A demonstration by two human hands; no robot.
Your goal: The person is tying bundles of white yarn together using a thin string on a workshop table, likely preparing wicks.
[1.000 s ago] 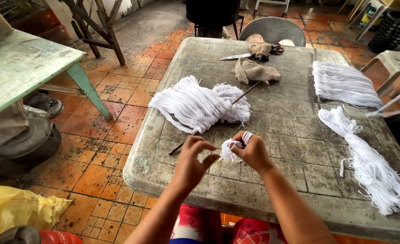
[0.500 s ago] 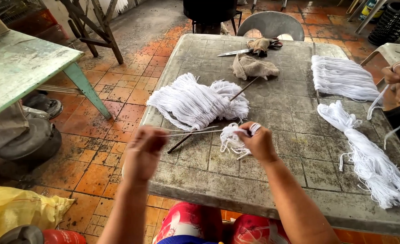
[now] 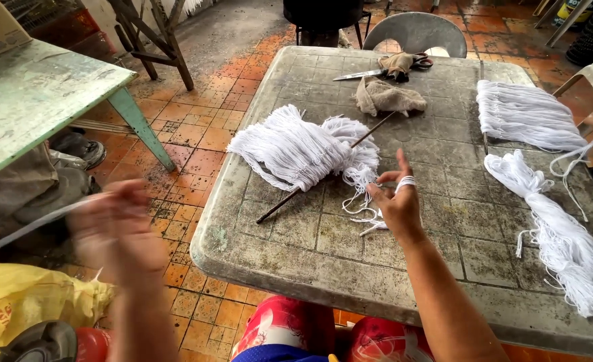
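Swinging far out past the bench point(image 3: 296, 261), the left hand point(image 3: 112, 231) is blurring, grip unclear; the right hand point(image 3: 395, 201) is pinching white string point(image 3: 370, 213) beside the yarn bundle point(image 3: 296, 151).

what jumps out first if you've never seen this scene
The big heap of white cotton strands lying over a thin dark stick mid-table draws the eye first. Just in front, the right hand has white string looped round a finger, while the blurred left hand is out past the grey stone table.
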